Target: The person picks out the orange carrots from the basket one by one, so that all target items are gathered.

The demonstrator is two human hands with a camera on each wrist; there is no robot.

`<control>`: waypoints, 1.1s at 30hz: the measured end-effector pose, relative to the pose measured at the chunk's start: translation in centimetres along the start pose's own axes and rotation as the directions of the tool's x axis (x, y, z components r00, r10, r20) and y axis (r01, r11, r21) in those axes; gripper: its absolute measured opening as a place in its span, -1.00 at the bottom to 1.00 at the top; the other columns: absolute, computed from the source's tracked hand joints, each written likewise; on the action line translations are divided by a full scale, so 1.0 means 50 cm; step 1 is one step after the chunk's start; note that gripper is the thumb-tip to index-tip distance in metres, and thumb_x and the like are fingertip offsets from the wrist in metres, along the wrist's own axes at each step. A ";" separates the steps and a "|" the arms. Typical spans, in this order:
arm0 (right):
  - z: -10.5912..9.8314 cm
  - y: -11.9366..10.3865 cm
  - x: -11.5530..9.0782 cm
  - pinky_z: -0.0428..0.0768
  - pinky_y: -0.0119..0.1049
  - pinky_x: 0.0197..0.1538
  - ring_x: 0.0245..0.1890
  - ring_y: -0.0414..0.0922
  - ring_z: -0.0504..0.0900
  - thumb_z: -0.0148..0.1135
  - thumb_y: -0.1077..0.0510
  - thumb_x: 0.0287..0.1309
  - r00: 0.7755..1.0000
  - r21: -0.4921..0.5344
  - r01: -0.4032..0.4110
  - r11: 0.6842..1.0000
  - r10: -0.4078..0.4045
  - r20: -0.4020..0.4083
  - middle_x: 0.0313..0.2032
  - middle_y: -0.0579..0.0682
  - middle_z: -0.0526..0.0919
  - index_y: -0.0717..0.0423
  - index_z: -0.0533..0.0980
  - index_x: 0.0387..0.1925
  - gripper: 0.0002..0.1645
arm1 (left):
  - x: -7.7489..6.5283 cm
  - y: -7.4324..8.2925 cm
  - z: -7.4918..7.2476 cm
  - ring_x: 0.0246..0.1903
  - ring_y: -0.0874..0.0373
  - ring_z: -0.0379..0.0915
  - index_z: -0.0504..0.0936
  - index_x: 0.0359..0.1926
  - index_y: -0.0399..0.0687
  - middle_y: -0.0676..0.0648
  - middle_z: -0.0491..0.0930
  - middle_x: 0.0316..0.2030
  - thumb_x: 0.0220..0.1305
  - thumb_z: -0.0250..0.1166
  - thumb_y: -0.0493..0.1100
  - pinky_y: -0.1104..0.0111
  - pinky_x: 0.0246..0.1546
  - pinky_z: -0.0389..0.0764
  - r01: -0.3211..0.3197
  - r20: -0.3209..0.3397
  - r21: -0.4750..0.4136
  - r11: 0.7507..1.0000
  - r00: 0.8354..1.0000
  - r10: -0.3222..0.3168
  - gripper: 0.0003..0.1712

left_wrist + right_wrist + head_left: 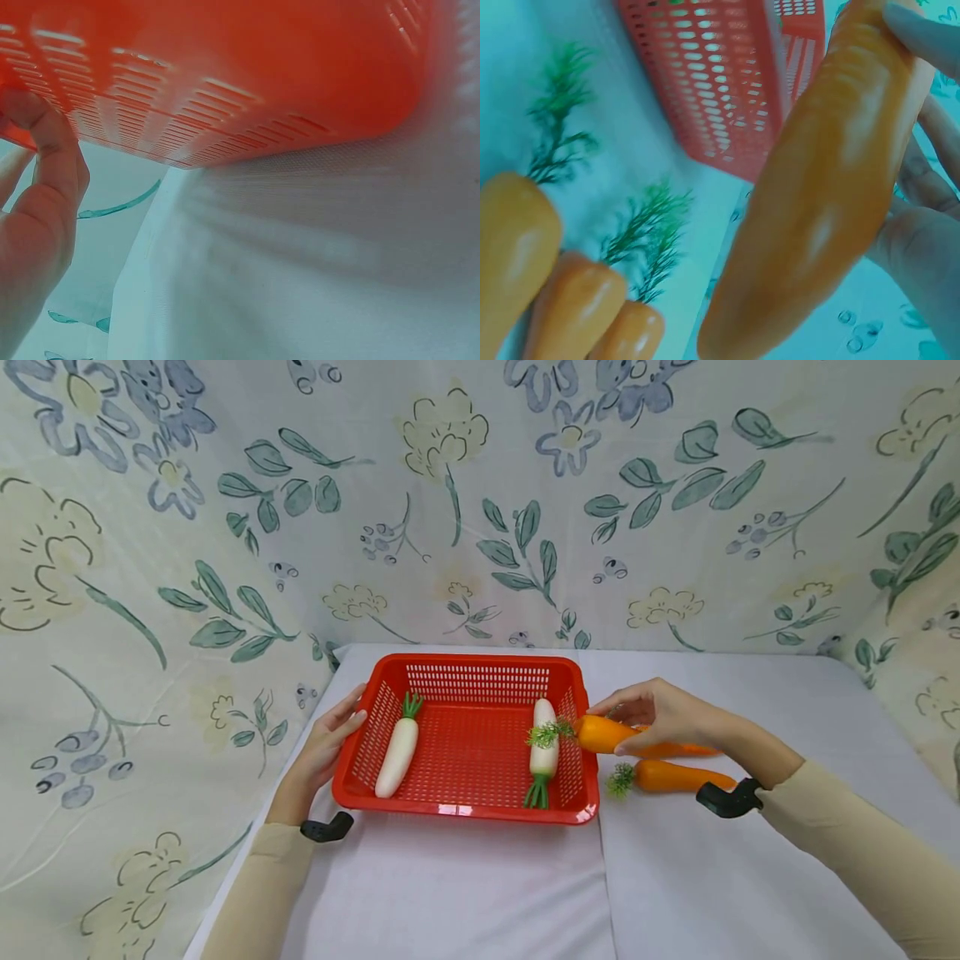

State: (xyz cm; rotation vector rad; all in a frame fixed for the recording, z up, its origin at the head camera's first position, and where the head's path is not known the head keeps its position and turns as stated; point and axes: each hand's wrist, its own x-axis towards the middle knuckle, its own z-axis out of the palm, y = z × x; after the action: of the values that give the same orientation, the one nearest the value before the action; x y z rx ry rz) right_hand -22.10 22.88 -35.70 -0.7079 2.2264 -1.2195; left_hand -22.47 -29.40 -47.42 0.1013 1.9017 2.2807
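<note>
A red slotted basket (pixel 465 812) sits on a white-covered table and holds two white radishes, one at the left (pixel 397 756) and one at the right (pixel 543 747). My left hand (pixel 326 747) rests against the basket's left wall (pixel 225 82), its fingers fairly straight and touching the rim. My right hand (pixel 663 714) grips an orange carrot (pixel 602 733) just right of the basket, the green top pointing over the basket's right rim. In the right wrist view that carrot (pixel 832 180) fills the frame, with fingers (pixel 922 37) curled round it.
More carrots lie on the table right of the basket, one in front (pixel 678 775) and one partly behind my right hand (pixel 675 749); the right wrist view shows them bottom left (pixel 570 300). A flowered cloth backdrop (pixel 480 510) encloses the table on three sides.
</note>
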 end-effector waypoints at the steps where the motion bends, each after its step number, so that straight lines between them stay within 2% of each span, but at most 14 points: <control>1: -0.001 0.008 -0.007 0.67 -0.26 0.00 0.02 0.08 0.63 0.54 0.27 0.00 1.000 0.005 0.000 1.000 0.000 -0.001 0.06 0.13 0.64 0.14 0.59 0.17 -0.37 | 0.000 -0.001 0.000 0.09 0.10 0.47 0.13 0.56 0.13 -0.17 0.22 0.39 0.53 0.09 -0.16 0.24 0.00 0.63 -0.001 0.000 0.000 1.000 1.000 0.001 -0.33; 8: -0.011 0.059 -0.060 0.64 -0.33 0.04 0.05 0.09 0.61 0.55 0.25 -0.02 1.000 -0.025 0.016 1.000 -0.017 -0.013 0.04 0.11 0.64 0.15 0.60 0.14 -0.39 | 0.002 -0.002 -0.001 0.07 0.10 0.47 0.13 0.56 0.11 -0.18 0.25 0.35 0.53 0.08 -0.19 0.26 0.01 0.63 -0.005 0.002 -0.004 1.000 1.000 0.005 -0.34; 15: -0.008 0.118 -0.100 0.59 -0.42 0.07 0.06 -0.25 0.59 0.55 0.26 -0.02 0.995 -0.067 0.094 0.993 -0.095 -0.014 0.10 0.09 0.63 0.11 0.62 0.10 -0.43 | 0.001 0.000 -0.002 0.09 0.11 0.46 0.13 0.56 0.11 -0.16 0.23 0.38 0.53 0.08 -0.18 0.26 0.02 0.63 -0.004 0.007 -0.015 1.000 1.000 0.004 -0.34; 21: 0.000 0.157 -0.119 0.64 -0.36 0.01 -0.03 -0.20 0.60 0.54 0.30 -0.03 0.989 -0.084 0.149 0.985 -0.151 -0.011 0.05 0.02 0.66 0.13 0.62 0.10 -0.42 | -0.002 0.001 0.000 0.11 0.08 0.45 0.14 0.56 0.16 -0.17 0.19 0.43 0.53 0.10 -0.15 0.24 0.02 0.63 0.006 0.002 -0.007 1.000 1.000 -0.006 -0.33; 24: 0.008 0.171 -0.126 0.64 -0.35 0.00 -0.03 -0.19 0.59 0.54 0.28 -0.03 0.992 -0.067 0.121 0.990 -0.123 -0.019 0.05 0.02 0.66 0.13 0.62 0.11 -0.42 | -0.004 0.002 0.001 0.11 0.08 0.46 0.14 0.56 0.18 -0.17 0.18 0.44 0.53 0.10 -0.14 0.24 0.01 0.63 0.010 -0.001 -0.005 1.000 1.000 -0.010 -0.33; 28: 0.019 0.186 -0.136 0.62 -0.39 0.02 0.00 -0.27 0.54 0.55 0.27 -0.04 0.995 -0.072 0.089 0.993 -0.093 -0.044 0.09 0.11 0.63 0.12 0.63 0.11 -0.42 | -0.004 0.003 0.002 0.11 0.08 0.46 0.14 0.56 0.18 -0.16 0.17 0.44 0.53 0.09 -0.14 0.23 0.00 0.63 0.011 0.000 -0.003 1.000 1.000 -0.011 -0.34; 33: 0.031 0.203 -0.146 0.59 -0.43 0.04 0.05 -0.36 0.52 0.56 0.27 -0.06 0.990 -0.120 0.105 0.987 -0.115 -0.082 0.11 0.23 0.59 0.11 0.64 0.08 -0.43 | -0.004 0.004 0.002 0.12 0.10 0.45 0.14 0.56 0.17 -0.15 0.16 0.45 0.53 0.10 -0.15 0.25 0.02 0.63 0.015 0.001 -0.008 1.000 1.000 -0.015 -0.33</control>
State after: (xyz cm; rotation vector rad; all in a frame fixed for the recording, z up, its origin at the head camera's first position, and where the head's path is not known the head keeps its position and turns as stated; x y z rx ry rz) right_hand -17.75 31.38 -43.93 -0.8477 2.3738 -1.2033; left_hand -22.29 -29.36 -47.21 0.0864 1.8871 2.2778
